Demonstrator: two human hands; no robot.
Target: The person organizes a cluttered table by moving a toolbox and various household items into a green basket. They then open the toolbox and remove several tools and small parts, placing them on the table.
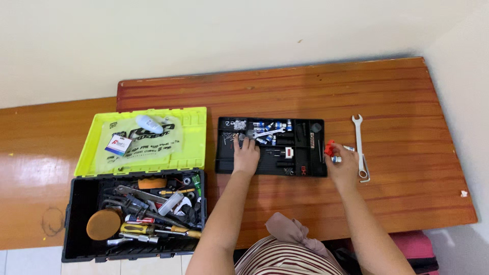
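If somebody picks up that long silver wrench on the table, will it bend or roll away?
The wrench looks like solid metal, so it probably stays stiff and feels heavy for its size. It lies flat on the wooden table, so it would likely slide, not roll.

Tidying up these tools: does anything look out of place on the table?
One silver wrench lies loose on the wooden table, outside the black tray, just beyond the right hand. Nothing looks spilled or broken.

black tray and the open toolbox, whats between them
Only bare wooden table shows in the head view, a narrow strip between the black tray and the toolbox's yellow-green lid.
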